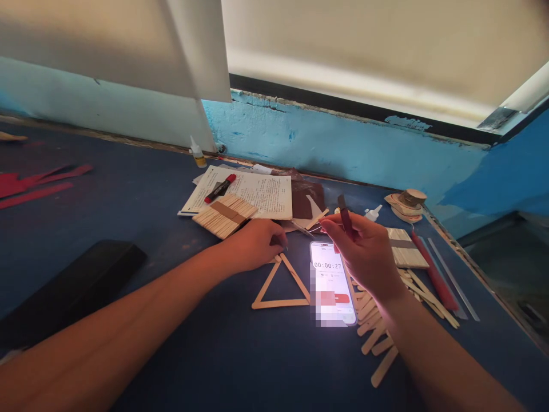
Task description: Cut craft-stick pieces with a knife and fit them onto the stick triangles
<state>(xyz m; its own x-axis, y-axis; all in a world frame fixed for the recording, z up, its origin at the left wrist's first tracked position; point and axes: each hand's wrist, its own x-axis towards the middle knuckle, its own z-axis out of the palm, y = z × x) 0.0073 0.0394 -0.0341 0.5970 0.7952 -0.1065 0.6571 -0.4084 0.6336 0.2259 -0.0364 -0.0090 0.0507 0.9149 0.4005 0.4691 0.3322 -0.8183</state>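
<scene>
A triangle (281, 304) of three wooden sticks is seen flat on the table (214, 349), just left of the phone (331, 280). Its base is laid crosswise to the phone's long axis, on the side towards the wearer; its apex is pointed away, roughly level with the upper part of the phone. The right end of the base is brought up against the phone's left edge, or very nearly; which of the two cannot be told.

The apex is the part nearest to the left hand (257, 246), which is held beyond the triangle and left of the phone's top. Its fingers are curled with the tips drawn together at the apex; whether anything is pinched there cannot be told.

The right hand (366, 252) is held over the phone's upper right side, so the triangle is left farther from it. A dark tool (345, 216) is gripped in its closed fingers, tilted up; what the thin pale thing at the fingertips is cannot be made out.

Loose sticks (369, 324) are spread right of the phone, with a bundle (409, 258) beyond them. Another bundle of sticks, papers (261, 197) and a marker (220, 188) are found beyond the phone to the left.
</scene>
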